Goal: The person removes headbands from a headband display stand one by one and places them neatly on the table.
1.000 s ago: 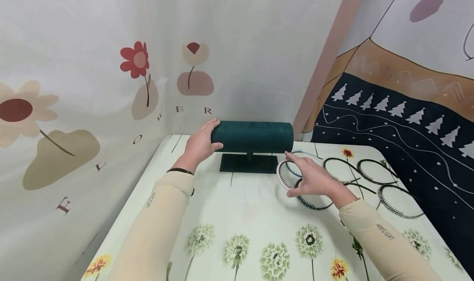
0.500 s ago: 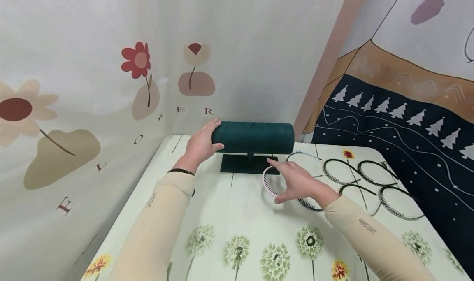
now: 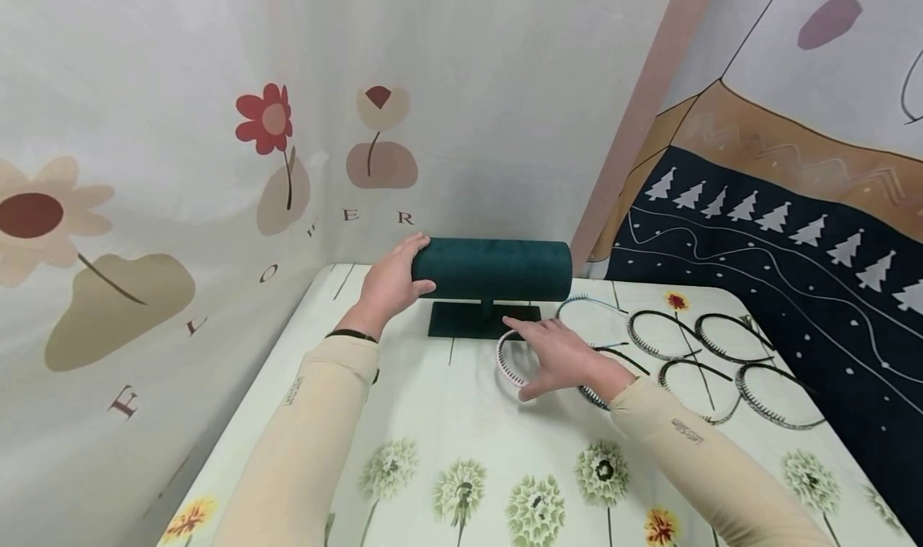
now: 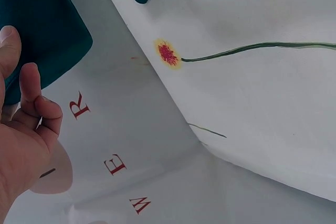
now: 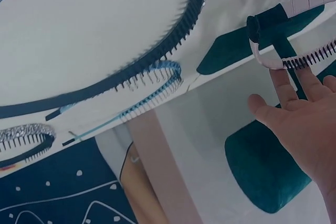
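My left hand [image 3: 391, 287] grips the left end of a dark green velvet roll [image 3: 497, 268], a headband stand on a flat dark base [image 3: 450, 320]. In the left wrist view, its fingers and thumb lie against the roll's end [image 4: 52, 30]. In front of the stand, my right hand [image 3: 562, 360] holds a pale pink toothed headband [image 3: 501, 360] raised over the table. The right wrist view shows the fingers against the headband's toothed band [image 5: 317, 55], with a dark tip at one end. Part of this headband is hidden behind the hand.
Several toothed headbands lie at the right: a blue one [image 3: 570, 300], black ones [image 3: 631, 332] and a silvery dark one [image 3: 767, 415]. The flower-printed tablecloth [image 3: 433, 419] covers the table. Hanging printed cloth [image 3: 490, 114] rises close behind the stand.
My right hand has carried the pale pink headband left and slightly toward me, from over the other headbands to before the stand. The left hand stays on the roll.
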`<state>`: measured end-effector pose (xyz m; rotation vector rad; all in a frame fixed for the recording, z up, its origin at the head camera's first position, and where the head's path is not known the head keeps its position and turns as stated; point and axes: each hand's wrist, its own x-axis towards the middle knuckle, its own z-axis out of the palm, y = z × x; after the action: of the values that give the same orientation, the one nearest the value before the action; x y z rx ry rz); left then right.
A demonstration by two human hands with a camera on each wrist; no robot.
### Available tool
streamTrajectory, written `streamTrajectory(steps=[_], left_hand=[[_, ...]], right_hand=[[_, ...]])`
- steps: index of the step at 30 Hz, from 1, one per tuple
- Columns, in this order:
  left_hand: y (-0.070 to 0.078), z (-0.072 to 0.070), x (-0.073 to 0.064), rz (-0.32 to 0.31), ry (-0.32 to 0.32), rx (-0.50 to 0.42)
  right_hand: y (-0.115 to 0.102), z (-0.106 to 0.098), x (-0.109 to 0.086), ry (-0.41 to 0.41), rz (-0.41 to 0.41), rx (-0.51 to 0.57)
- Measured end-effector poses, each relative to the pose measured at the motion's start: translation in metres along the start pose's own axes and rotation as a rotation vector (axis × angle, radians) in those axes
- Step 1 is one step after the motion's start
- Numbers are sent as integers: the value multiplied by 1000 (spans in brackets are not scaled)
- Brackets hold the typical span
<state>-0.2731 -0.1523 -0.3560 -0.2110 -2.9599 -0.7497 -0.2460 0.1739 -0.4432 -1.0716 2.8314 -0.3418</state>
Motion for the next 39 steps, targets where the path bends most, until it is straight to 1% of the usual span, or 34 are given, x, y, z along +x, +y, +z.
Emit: streamTrajectory(steps=[6, 14, 20, 31, 39], left_hand=[[0, 0, -1, -5, 1, -8], [0, 2, -1, -1, 5, -7], [0, 2, -1, -7, 0, -10], [1, 2, -1, -3, 5, -10], [2, 1, -1, -10, 5, -8]], right_hand=[[-3, 8, 5, -37, 20, -19], [-4, 20, 9, -52, 25, -64], [-6, 26, 10, -67, 19, -77], [-4, 32, 10, -95, 37, -41], [-2, 32, 9, -96, 50, -11]])
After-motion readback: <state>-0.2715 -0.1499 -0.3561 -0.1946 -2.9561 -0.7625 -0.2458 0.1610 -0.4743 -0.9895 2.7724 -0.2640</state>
